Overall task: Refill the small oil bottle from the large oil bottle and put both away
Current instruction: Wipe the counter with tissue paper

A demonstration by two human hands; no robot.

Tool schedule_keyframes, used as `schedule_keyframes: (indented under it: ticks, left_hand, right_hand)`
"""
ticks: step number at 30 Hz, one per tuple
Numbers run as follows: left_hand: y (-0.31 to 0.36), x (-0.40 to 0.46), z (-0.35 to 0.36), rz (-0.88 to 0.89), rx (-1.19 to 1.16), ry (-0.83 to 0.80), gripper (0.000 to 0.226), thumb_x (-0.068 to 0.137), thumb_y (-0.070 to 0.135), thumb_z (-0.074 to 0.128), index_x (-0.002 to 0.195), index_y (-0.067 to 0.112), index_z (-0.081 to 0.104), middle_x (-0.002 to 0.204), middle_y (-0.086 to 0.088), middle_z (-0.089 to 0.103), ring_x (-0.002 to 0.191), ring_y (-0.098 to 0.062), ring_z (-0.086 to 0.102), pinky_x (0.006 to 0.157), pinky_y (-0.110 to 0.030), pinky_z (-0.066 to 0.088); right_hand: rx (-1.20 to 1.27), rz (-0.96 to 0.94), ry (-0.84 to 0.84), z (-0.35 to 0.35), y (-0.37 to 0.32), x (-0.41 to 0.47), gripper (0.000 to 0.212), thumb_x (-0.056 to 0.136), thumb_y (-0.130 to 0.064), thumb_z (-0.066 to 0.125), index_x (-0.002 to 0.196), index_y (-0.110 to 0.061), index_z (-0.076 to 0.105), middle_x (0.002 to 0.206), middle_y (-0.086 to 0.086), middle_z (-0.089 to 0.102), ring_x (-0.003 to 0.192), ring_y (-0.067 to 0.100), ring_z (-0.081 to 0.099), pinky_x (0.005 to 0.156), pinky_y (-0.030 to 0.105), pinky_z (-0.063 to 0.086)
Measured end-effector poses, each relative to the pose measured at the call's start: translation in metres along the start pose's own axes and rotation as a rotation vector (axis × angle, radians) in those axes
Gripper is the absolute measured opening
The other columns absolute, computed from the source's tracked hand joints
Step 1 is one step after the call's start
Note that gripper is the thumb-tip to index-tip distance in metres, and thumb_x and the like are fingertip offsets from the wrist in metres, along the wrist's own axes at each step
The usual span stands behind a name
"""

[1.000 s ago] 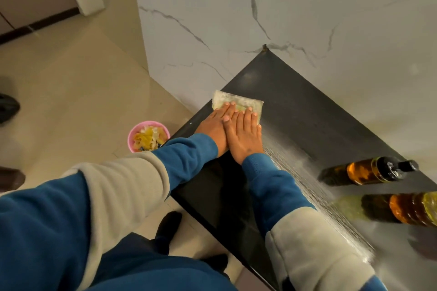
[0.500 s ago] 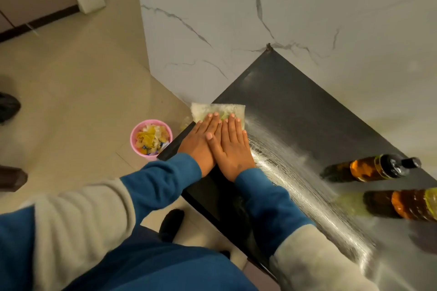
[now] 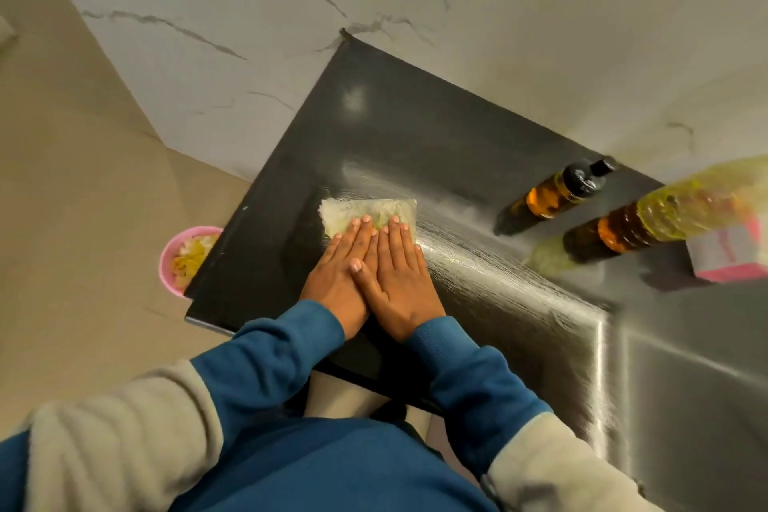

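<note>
Two hands are laid flat, side by side, on a folded cloth (image 3: 365,212) on the dark desk (image 3: 399,137). The left hand (image 3: 338,270) and the right hand (image 3: 401,276) are released in grip, fingers straight and pressed down on the cloth, with nothing grasped. The small oil bottle (image 3: 559,191) and the large oil bottle (image 3: 648,220) are stood near each other on the desk, well apart from the hands. A pink bowl (image 3: 168,262) is seen on the floor beside the desk.
</note>
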State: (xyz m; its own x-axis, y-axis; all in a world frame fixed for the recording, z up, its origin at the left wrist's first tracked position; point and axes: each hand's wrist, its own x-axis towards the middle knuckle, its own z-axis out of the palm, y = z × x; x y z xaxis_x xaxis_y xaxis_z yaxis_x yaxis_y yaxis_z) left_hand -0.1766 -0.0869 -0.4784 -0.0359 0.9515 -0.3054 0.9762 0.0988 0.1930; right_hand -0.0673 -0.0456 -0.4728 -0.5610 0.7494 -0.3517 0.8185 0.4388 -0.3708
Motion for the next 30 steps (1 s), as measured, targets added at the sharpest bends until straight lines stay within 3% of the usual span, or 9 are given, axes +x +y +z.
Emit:
schedule_keyframes:
  ticks: [11,30]
  left_hand:
    - [0.096,0.03,0.014,0.222,-0.01,-0.012,0.067,0.107,0.034,0.02,0.157,0.011,-0.017,0.164,-0.009,-0.025,0.152,-0.022,-0.022,0.122,-0.034,-0.014]
    - [0.256,0.066,0.049,0.426,0.026,-0.059,0.07,0.106,0.037,0.026,0.158,0.014,-0.016,0.165,-0.006,-0.025,0.152,-0.021,-0.023,0.125,-0.037,-0.01]
  right_hand:
    - [0.07,0.214,0.067,-0.021,0.088,-0.051,0.092,0.084,-0.073,-0.001,0.155,-0.016,-0.011,0.162,0.004,-0.02,0.147,0.014,-0.026,0.123,0.039,-0.008]
    - [0.167,0.423,0.15,-0.045,0.226,-0.132,0.091,0.086,-0.073,0.002,0.155,-0.017,-0.013,0.162,0.002,-0.022,0.147,0.012,-0.025,0.122,0.038,-0.009]
